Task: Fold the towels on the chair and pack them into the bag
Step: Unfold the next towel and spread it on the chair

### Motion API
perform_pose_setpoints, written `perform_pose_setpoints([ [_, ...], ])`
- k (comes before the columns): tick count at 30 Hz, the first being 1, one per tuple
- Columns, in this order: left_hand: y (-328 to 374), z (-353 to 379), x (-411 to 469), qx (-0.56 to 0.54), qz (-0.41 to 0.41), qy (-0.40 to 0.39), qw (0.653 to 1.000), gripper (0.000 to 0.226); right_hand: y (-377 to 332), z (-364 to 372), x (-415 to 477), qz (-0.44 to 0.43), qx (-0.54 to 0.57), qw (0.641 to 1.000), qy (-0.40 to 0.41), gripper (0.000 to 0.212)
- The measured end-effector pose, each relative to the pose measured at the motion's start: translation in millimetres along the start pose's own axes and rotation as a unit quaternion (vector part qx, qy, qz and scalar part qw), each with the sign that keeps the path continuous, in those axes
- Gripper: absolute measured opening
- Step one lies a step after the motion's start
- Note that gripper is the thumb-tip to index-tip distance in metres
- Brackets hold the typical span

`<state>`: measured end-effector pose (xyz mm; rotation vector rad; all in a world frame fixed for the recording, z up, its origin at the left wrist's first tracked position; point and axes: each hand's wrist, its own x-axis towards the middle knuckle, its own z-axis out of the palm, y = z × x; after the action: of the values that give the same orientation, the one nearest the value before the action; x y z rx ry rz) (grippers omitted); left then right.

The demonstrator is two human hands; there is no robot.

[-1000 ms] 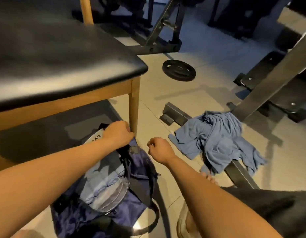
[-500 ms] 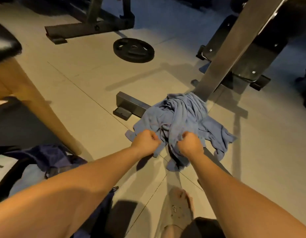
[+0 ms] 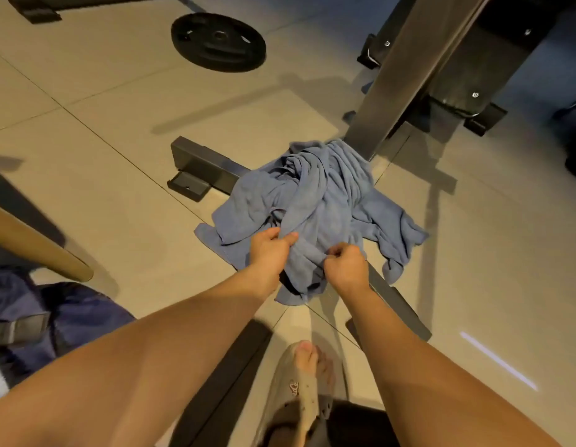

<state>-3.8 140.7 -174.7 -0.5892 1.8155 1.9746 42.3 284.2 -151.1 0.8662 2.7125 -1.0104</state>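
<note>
A crumpled blue towel (image 3: 315,204) lies heaped over a metal floor bar (image 3: 206,166) of a gym bench. My left hand (image 3: 269,250) pinches a fold at the towel's near edge. My right hand (image 3: 346,264) grips another bunch of the same towel just to the right. The dark blue bag (image 3: 54,321) lies on the floor at the lower left, partly cut off by the frame edge. Only one wooden chair leg (image 3: 38,250) shows at the left.
A black weight plate (image 3: 219,41) lies flat on the tiled floor at the back. The bench's slanted steel upright (image 3: 406,75) rises behind the towel. My foot in a beige sandal (image 3: 303,385) stands at the bottom centre.
My view and both hands swung from the bag under the chair to the towel on the floor. Both hands have taken hold of its near edge.
</note>
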Motion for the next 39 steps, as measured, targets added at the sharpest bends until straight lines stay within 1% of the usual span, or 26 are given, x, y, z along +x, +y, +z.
perform_pose_setpoints([
  [2, 23.8, -22.8, -9.4, 0.038, 0.050, -0.015, 0.998, 0.030, -14.0, -7.3, -0.6, -0.010, 0.019, 1.000, 0.014, 0.023],
  [3, 39.6, -35.4, -15.9, 0.050, 0.066, -0.025, 0.996, 0.029, -26.0, -12.9, -0.8, -0.024, 0.046, 0.999, 0.016, 0.027],
  [5, 79.0, -59.8, -34.0, 0.093, 0.107, -0.050, 0.989, 0.024, -61.2, -29.0, -5.2, -0.084, 0.096, 0.992, 0.020, 0.018],
  [6, 101.3, -71.4, -46.0, 0.124, 0.127, -0.070, 0.982, 0.019, -84.5, -40.2, -10.6, -0.130, 0.098, 0.987, 0.010, 0.022],
  [8, 143.8, -91.8, -67.7, 0.200, 0.151, -0.096, 0.963, 0.014, -132.5, -61.9, -22.4, -0.232, 0.075, 0.969, -0.050, 0.050],
  [9, 164.6, -100.4, -80.0, 0.238, 0.165, -0.103, 0.952, 0.013, -155.2, -71.6, -31.5, -0.268, 0.057, 0.958, -0.084, 0.057],
  [10, 184.2, -109.1, -91.7, 0.271, 0.181, -0.105, 0.940, 0.013, -175.8, -79.6, -42.0, -0.295, 0.039, 0.948, -0.115, 0.056],
  [11, 203.6, -117.5, -105.5, 0.294, 0.197, -0.104, 0.930, 0.013, -193.2, -85.5, -49.7, -0.319, 0.027, 0.937, -0.139, 0.046],
  [13, 239.1, -135.8, -132.2, 0.325, 0.223, -0.090, 0.915, 0.012, -221.1, -96.4, -65.9, -0.345, 0.019, 0.924, -0.162, 0.011],
  [14, 254.5, -145.0, -145.6, 0.337, 0.236, -0.077, 0.908, 0.012, -233.2, -103.6, -74.1, -0.348, 0.030, 0.921, -0.169, 0.004],
  [15, 268.2, -154.8, -158.5, 0.343, 0.249, -0.064, 0.903, 0.013, -245.8, -111.8, -80.0, -0.346, 0.045, 0.921, -0.172, 0.011],
  [16, 280.5, -165.3, -170.7, 0.342, 0.262, -0.053, 0.901, 0.015, -259.4, -122.5, -89.1, -0.345, 0.055, 0.919, -0.182, 0.013],
  [19, 308.9, -192.5, -206.1, 0.324, 0.299, -0.012, 0.898, 0.018, -298.4, -151.1, -118.8, -0.366, 0.074, 0.905, -0.203, 0.011],
  [23, 329.7, -226.5, -245.4, 0.271, 0.315, 0.038, 0.909, 0.020, -343.2, -166.2, -165.2, -0.429, 0.087, 0.883, -0.171, 0.021],
  [26, 334.9, -253.2, -269.1, 0.262, 0.321, 0.070, 0.907, 0.022, -362.6, -167.6, -196.8, -0.475, 0.109, 0.851, -0.194, 0.031],
  [27, 335.4, -262.8, -278.3, 0.255, 0.322, 0.077, 0.908, 0.022, -366.6, -166.6, -205.2, -0.494, 0.103, 0.840, -0.200, 0.030],
  [30, 335.1, -294.1, -306.3, 0.257, 0.312, 0.095, 0.910, 0.026, -375.9, -158.6, -226.4, -0.533, 0.085, 0.815, -0.210, 0.015],
  [31, 333.9, -304.5, -314.9, 0.261, 0.304, 0.096, 0.911, 0.029, -378.5, -154.8, -233.1, -0.540, 0.086, 0.809, -0.217, 0.014],
  [33, 327.2, -324.8, -329.7, 0.259, 0.291, 0.089, 0.917, 0.034, -383.2, -145.3, -245.8, -0.541, 0.073, 0.805, -0.232, 0.019],
  [36, 312.2, -350.0, -346.6, 0.259, 0.285, 0.096, 0.918, 0.032, -391.3, -130.4, -263.7, -0.527, 0.047, 0.804, -0.271, 0.027],
  [39, 299.5, -367.4, -355.1, 0.258, 0.279, 0.116, 0.918, 0.035, -404.1, -116.0, -280.2, -0.500, 0.066, 0.812, -0.293, 0.036],
])
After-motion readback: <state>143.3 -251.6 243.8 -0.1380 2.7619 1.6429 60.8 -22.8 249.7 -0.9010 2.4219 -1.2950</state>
